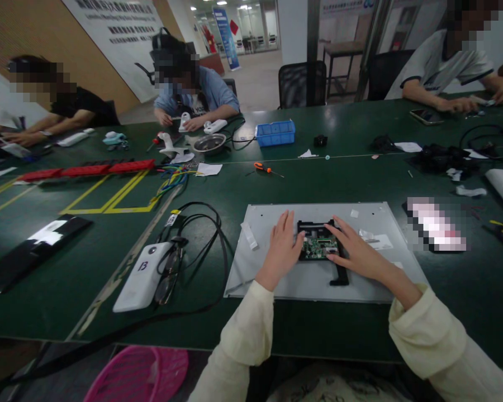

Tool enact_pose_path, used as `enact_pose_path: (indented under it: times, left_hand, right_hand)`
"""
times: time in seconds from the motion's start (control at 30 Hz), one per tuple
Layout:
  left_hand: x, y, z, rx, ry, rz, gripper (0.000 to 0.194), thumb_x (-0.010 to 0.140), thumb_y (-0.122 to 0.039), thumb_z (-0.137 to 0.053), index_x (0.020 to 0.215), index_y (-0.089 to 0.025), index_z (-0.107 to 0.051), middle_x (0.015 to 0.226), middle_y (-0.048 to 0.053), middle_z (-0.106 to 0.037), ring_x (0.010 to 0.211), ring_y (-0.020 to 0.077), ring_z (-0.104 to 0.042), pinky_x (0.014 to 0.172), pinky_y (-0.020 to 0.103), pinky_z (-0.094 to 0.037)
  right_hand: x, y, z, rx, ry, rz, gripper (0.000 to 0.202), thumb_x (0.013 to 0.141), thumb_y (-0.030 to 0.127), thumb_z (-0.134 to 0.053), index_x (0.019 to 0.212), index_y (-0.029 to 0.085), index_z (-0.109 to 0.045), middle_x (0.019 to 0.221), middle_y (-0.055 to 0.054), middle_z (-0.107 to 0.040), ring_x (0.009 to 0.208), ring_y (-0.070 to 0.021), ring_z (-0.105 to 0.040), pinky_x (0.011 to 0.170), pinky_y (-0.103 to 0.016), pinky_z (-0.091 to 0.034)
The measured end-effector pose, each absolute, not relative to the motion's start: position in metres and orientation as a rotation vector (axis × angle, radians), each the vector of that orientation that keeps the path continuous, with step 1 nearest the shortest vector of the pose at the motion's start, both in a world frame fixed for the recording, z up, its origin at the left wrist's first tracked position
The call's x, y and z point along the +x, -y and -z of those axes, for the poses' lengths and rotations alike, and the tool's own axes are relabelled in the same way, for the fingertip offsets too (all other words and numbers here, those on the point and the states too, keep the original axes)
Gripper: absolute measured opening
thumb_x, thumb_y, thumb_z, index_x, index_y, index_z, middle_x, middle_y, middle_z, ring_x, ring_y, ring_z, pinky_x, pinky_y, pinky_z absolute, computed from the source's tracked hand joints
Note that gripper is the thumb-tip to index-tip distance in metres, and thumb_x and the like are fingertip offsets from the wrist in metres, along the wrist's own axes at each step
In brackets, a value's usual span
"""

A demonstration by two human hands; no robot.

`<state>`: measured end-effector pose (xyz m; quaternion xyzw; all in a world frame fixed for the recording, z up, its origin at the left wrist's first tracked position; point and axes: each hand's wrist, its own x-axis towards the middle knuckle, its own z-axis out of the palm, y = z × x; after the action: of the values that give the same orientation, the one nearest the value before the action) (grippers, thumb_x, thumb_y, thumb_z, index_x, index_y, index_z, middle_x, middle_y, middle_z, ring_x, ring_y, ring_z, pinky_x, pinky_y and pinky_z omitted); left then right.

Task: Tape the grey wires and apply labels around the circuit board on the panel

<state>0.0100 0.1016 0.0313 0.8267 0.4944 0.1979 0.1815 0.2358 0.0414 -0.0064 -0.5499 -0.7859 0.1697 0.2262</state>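
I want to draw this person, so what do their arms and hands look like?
The left hand and right hand are both bare: no gloves, and I can't see any rings or watch. The left sleeve and right sleeve are pale creamy yellow, loose and wrinkly, with no pattern I can see. Both are bunched up near the wrists.

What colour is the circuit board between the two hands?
The circuit board is green, seen in the head view.

Facing forward and down from head height, near left hand [280, 252] and right hand [356, 250], looking across the table [230, 187], out to the chair [302, 82] well beyond
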Motion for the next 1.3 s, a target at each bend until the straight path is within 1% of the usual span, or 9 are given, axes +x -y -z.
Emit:
enact_pose_path:
  times: [0.1,0.17,0.2,0.27,0.43,0.67,1.0,1.17,1.3]
  left_hand:
    - [0.035,-0.105,-0.026,2.292,-1.295,-0.659,0.051,0.096,-0.033,-0.033,0.142,-0.013,-0.029,0.147,0.015,-0.036,0.137,0.0222,-0.033,0.112,0.042,-0.030]
    - [0.045,-0.108,-0.019,2.247,-1.331,-0.696,0.046,0.095,-0.030,-0.034,0.138,-0.013,-0.035,0.139,0.015,-0.046,0.130,0.0223,-0.043,0.109,0.042,-0.035]
    - [0.047,-0.109,-0.016,2.233,-1.357,-0.710,0.044,0.095,-0.029,-0.034,0.136,-0.013,-0.037,0.136,0.015,-0.050,0.127,0.0227,-0.046,0.108,0.042,-0.036]
    - [0.048,-0.111,-0.008,2.227,-1.384,-0.736,0.042,0.095,-0.029,-0.036,0.134,-0.013,-0.040,0.133,0.014,-0.053,0.125,0.0232,-0.048,0.107,0.043,-0.037]
    - [0.041,-0.113,0.004,2.211,-1.328,-0.789,0.042,0.095,-0.028,-0.036,0.134,-0.014,-0.038,0.136,0.012,-0.050,0.129,0.0210,-0.044,0.109,0.042,-0.035]
    - [0.044,-0.110,0.007,2.250,-1.336,-0.769,0.043,0.095,-0.028,-0.035,0.135,-0.014,-0.038,0.140,0.013,-0.046,0.134,0.0216,-0.038,0.111,0.043,-0.033]
    - [0.044,-0.111,0.005,2.290,-1.318,-0.754,0.043,0.097,-0.029,-0.030,0.136,-0.013,-0.037,0.140,0.014,-0.046,0.131,0.0228,-0.042,0.109,0.044,-0.035]
    - [0.046,-0.110,0.002,2.269,-1.323,-0.755,0.042,0.096,-0.029,-0.033,0.135,-0.014,-0.038,0.135,0.014,-0.049,0.126,0.0238,-0.046,0.107,0.044,-0.038]
    - [0.048,-0.108,-0.004,2.269,-1.280,-0.817,0.041,0.095,-0.027,-0.035,0.135,-0.015,-0.037,0.137,0.013,-0.045,0.128,0.0224,-0.043,0.108,0.041,-0.037]
  right_hand:
    - [0.237,-0.042,0.009,-1.509,2.172,-0.460,0.074,0.087,0.047,-0.051,0.149,0.030,-0.016,0.158,-0.008,-0.008,0.144,-0.0294,-0.014,0.113,-0.052,-0.025]
    - [0.237,-0.042,0.010,-1.512,2.170,-0.461,0.075,0.086,0.047,-0.052,0.149,0.030,-0.015,0.158,-0.008,-0.010,0.144,-0.0294,-0.013,0.113,-0.053,-0.024]
    - [0.237,-0.043,0.011,-1.515,2.167,-0.465,0.076,0.086,0.048,-0.053,0.149,0.030,-0.015,0.158,-0.008,-0.010,0.144,-0.0293,-0.013,0.113,-0.053,-0.024]
    - [0.236,-0.044,0.011,-1.527,2.163,-0.475,0.077,0.085,0.049,-0.053,0.149,0.029,-0.015,0.158,-0.009,-0.012,0.144,-0.0290,-0.013,0.113,-0.052,-0.024]
    - [0.235,-0.045,0.009,-1.544,2.152,-0.473,0.077,0.085,0.048,-0.054,0.149,0.028,-0.017,0.156,-0.010,-0.016,0.143,-0.0282,-0.017,0.114,-0.050,-0.025]
    - [0.238,-0.047,0.010,-1.525,2.134,-0.449,0.077,0.082,0.048,-0.057,0.147,0.030,-0.020,0.154,-0.010,-0.022,0.140,-0.0310,-0.024,0.112,-0.054,-0.028]
    - [0.240,-0.048,0.011,-1.526,2.130,-0.416,0.079,0.080,0.049,-0.059,0.147,0.031,-0.020,0.151,-0.010,-0.026,0.138,-0.0329,-0.028,0.110,-0.056,-0.030]
    - [0.241,-0.050,0.009,-1.528,2.121,-0.412,0.080,0.079,0.049,-0.061,0.146,0.029,-0.022,0.149,-0.011,-0.030,0.136,-0.0329,-0.030,0.109,-0.056,-0.030]
    - [0.239,-0.050,0.004,-1.512,2.098,-0.408,0.080,0.077,0.047,-0.063,0.144,0.028,-0.024,0.147,-0.011,-0.032,0.135,-0.0321,-0.031,0.110,-0.054,-0.030]
